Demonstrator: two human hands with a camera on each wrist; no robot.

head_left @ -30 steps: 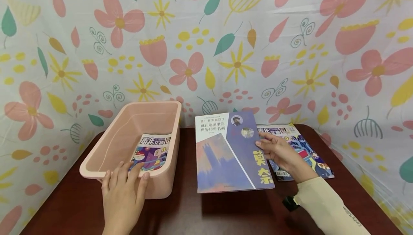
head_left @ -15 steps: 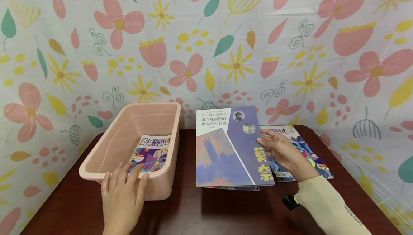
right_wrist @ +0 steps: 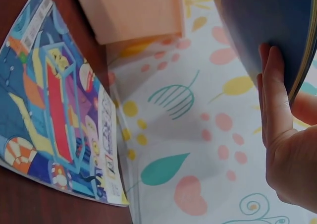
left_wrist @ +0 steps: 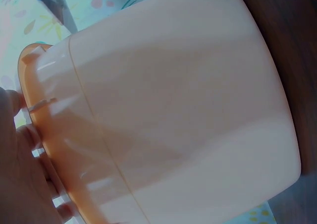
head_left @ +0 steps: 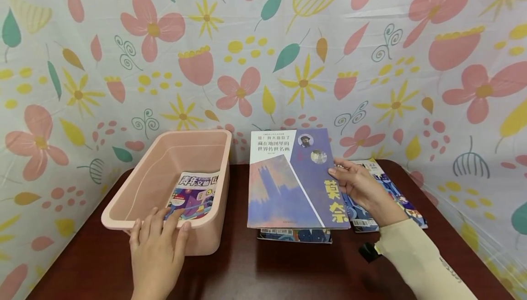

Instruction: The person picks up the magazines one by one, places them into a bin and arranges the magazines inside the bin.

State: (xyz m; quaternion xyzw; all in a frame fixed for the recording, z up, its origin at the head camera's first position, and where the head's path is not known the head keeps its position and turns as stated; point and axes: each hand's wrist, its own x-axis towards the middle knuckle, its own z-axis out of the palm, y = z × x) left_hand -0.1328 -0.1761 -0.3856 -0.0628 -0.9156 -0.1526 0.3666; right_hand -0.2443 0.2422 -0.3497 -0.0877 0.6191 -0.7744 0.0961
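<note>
My right hand (head_left: 362,188) pinches the right edge of a purple-blue art book (head_left: 284,190), thumb on the cover. In the right wrist view the book (right_wrist: 272,21) is raised, with fingers (right_wrist: 275,85) flat along its underside. Below the book's near edge shows part of a colourful magazine (head_left: 294,236). A second magazine (head_left: 393,195) lies on the table behind my right hand. My left hand (head_left: 158,240) rests on the near rim of a pink plastic bin (head_left: 206,236), fingers laid over the edge. Inside the bin lies another magazine (head_left: 195,195).
The dark reddish-brown table (head_left: 234,272) carries everything. Behind it hangs a white cloth (head_left: 304,39) printed with flowers and leaves. A small black object (head_left: 369,252) sits by the right sleeve (head_left: 420,259).
The book in my right hand has lifted and shifted away from me, baring the edge of the magazine beneath it. My left hand and the bin stay in place.
</note>
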